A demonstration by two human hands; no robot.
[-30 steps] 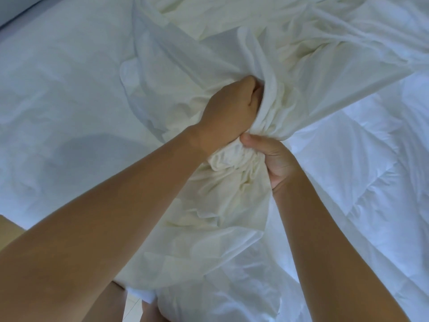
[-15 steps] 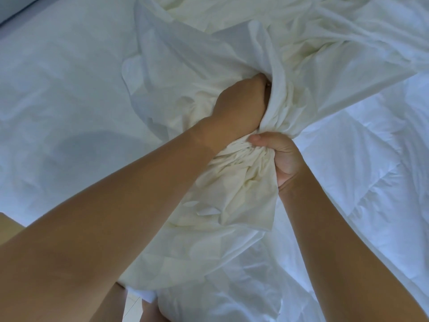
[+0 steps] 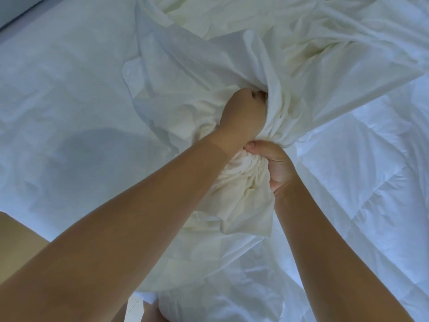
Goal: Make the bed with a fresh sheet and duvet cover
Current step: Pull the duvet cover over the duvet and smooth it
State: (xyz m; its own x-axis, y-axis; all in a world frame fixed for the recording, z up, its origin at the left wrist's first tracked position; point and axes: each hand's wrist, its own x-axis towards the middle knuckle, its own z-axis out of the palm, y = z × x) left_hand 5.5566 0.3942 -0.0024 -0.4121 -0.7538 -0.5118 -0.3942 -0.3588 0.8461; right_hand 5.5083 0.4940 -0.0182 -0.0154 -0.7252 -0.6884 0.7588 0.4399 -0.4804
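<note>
A cream-white duvet cover lies bunched over the middle and far part of the bed. My left hand grips a gathered fold of it, fingers curled into the cloth. Just below, my right hand clutches the same bunched cloth, thumb on top. A loose flap of the cover hangs down between my forearms. The quilted white duvet spreads out on the right, partly under the cover. A flat white sheet covers the mattress on the left.
The bed's near edge runs along the lower left, with my leg beside it. A strip of pale floor shows at the bottom. A grey edge sits at the top left corner.
Both hands have moved up and to the right, gathering more of the cover; my left hand reached further into the folds and the hanging flap rose.
</note>
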